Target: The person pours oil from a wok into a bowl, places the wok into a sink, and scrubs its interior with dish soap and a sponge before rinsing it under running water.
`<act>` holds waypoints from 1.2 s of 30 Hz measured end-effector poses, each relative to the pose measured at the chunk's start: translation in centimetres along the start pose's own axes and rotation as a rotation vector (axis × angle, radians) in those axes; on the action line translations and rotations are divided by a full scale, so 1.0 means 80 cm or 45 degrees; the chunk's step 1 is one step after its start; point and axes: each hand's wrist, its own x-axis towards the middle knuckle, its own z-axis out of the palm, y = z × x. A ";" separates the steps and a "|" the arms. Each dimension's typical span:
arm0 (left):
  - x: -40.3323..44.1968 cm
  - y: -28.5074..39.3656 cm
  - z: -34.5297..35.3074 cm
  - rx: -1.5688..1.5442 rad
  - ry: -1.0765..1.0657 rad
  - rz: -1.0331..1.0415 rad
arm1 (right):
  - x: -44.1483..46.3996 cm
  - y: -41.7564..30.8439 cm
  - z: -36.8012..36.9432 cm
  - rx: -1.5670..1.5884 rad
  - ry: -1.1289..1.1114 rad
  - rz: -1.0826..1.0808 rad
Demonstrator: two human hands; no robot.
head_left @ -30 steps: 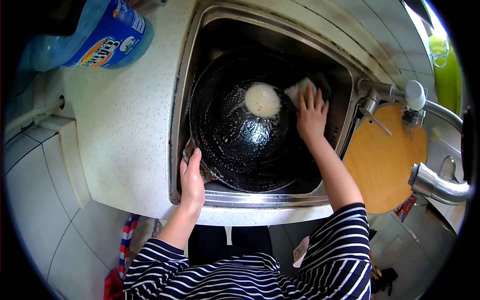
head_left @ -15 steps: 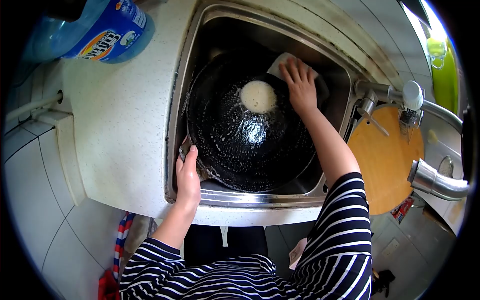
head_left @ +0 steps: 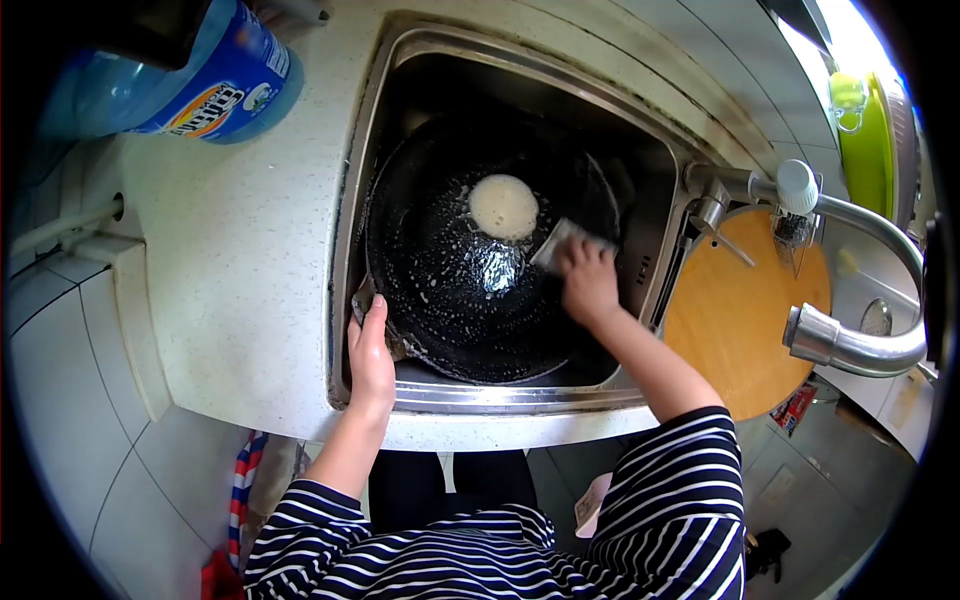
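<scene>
A large black wok (head_left: pixel 440 300), wet and flecked with suds, lies in the steel sink. A round patch of pale foam (head_left: pixel 503 207) sits near its middle. My left hand (head_left: pixel 372 355) is closed around the small ear handle (head_left: pixel 364 297) on the wok's left edge, thumb on top. My right hand (head_left: pixel 590 280) presses a greyish-white cleaning cloth (head_left: pixel 556 246) against the inner right side of the wok, its fingers bent over the cloth and slightly blurred.
The sink (head_left: pixel 500 398) is set in a white speckled counter (head_left: pixel 240 270). A large blue detergent bottle (head_left: pixel 235 75) stands at the upper left. On the right are a steel faucet (head_left: pixel 850 350), a round wooden board (head_left: pixel 740 310) and a white-capped bottle (head_left: pixel 797 195).
My right hand has slid the cloth from the wok's upper right rim down and inward along its right side. My left hand keeps its hold on the handle.
</scene>
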 end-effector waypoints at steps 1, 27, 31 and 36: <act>0.000 0.002 0.000 -0.005 -0.010 -0.009 | -0.015 -0.015 -0.004 0.153 -0.096 -0.051; 0.004 -0.011 -0.008 -0.049 0.011 -0.059 | -0.105 -0.027 -0.039 0.702 -0.147 -0.251; 0.002 -0.008 -0.005 -0.051 0.011 -0.063 | -0.051 0.029 -0.011 0.065 0.056 -0.064; 0.004 -0.011 -0.007 -0.071 0.049 -0.054 | -0.070 -0.019 -0.008 0.395 -0.131 -0.106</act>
